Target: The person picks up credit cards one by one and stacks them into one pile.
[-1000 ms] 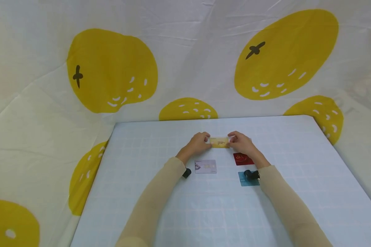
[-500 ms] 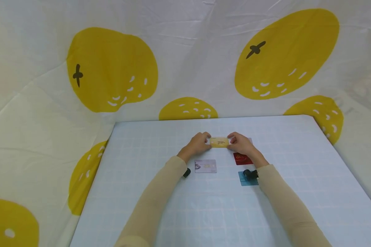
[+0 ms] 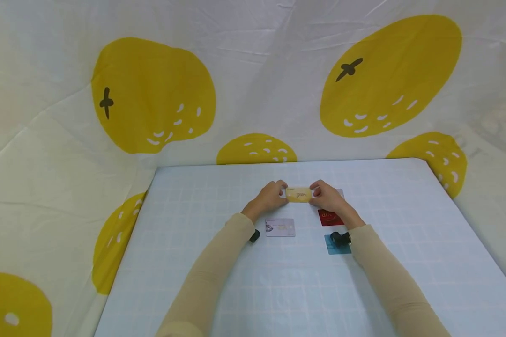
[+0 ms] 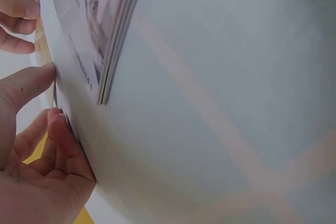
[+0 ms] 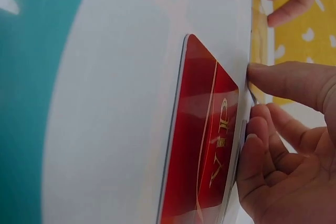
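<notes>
A yellow card (image 3: 298, 194) lies toward the far side of the table, one hand at each short end. My left hand (image 3: 271, 195) pinches its left end between thumb and fingers. At the right end, my right hand (image 3: 326, 195) does the same. In the left wrist view the card shows only as a thin slanted strip (image 4: 43, 43). Nearer than the hands lies a lilac card (image 3: 280, 227), which the left wrist view shows as a small stack of layers. A red card with gold VIP lettering (image 5: 202, 129) lies just below my right hand.
A teal card (image 3: 337, 244) sits near the right wrist, partly covered by the black wrist camera (image 3: 340, 238). Behind my right hand the corner of a pale card (image 3: 341, 192) shows. Fruit-printed cloth (image 3: 261, 93) hangs beyond the table's (image 3: 202, 196) far edge.
Both hands stay at the ends of the yellow card. My right wrist and its camera have shifted slightly left.
</notes>
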Demonstrator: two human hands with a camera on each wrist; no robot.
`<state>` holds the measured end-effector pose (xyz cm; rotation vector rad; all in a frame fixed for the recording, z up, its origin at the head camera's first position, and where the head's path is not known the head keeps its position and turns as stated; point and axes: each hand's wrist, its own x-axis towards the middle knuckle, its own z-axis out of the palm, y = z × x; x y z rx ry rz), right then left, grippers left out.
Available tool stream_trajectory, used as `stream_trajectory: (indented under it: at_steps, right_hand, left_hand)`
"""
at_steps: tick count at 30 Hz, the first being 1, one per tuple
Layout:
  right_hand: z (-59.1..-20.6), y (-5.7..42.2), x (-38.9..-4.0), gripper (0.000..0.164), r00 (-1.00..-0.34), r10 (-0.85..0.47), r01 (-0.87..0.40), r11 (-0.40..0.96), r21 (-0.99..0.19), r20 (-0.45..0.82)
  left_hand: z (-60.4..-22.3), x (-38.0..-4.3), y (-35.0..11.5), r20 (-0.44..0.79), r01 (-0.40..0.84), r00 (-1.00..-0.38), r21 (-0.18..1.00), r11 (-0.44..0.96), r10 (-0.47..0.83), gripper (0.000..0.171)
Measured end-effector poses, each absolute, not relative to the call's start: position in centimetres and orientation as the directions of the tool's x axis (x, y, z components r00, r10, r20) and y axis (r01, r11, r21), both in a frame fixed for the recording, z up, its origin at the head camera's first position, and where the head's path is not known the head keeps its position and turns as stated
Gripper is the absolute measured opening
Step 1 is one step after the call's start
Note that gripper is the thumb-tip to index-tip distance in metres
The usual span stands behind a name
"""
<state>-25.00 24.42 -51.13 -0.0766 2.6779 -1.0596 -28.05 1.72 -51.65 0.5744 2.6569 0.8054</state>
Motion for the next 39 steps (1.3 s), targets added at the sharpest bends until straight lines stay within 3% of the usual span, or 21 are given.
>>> stream_trajectory:
  at_steps: [19, 29, 39]
  right_hand:
    - [-50.3, 24.0, -24.8, 0.045, -0.965, -0.113, 0.090, 0.706, -0.703, -0.237]
    - [-50.2, 23.8, -24.8, 0.048, -0.962, -0.100, 0.115, 0.694, -0.711, -0.254]
    - [-50.4, 23.6, -24.6, 0.046, -0.964, -0.093, 0.117, 0.690, -0.714, -0.248]
  left_hand:
    - [-51.0, -27.3, 2.4, -0.208, 0.177, -0.902, 0.620, 0.765, 0.377, 0.046]
    - [-51.4, -27.1, 2.6, -0.232, 0.041, -0.926, 0.722, 0.690, 0.298, 0.048]
    - [-51.3, -27.1, 2.5, -0.209, 0.087, -0.925, 0.699, 0.710, 0.318, 0.048]
